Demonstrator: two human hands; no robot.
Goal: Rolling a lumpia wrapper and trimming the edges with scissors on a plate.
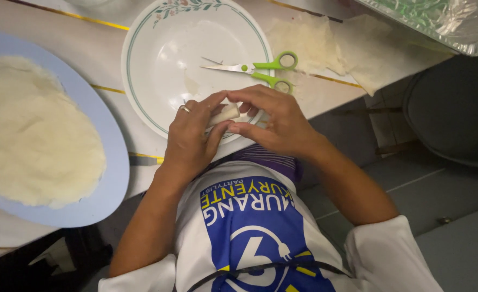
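Both grips close on one small pale roll (224, 114): the left hand (187, 138) pinches its near end between thumb and fingers, the right hand (274, 119) curls over the far end, seemingly to keep the wrapper tight. They work above the near rim of a white bowl (158, 81), where green-handled scissors (258, 70) lie open. Left of it, a blue plate (114, 162) carries a stack of round wrappers (33, 132). Loose wrapper pieces (325, 46) and a foil tray (450, 21) sit on the pale bench (98, 54); grey floor lies beyond.
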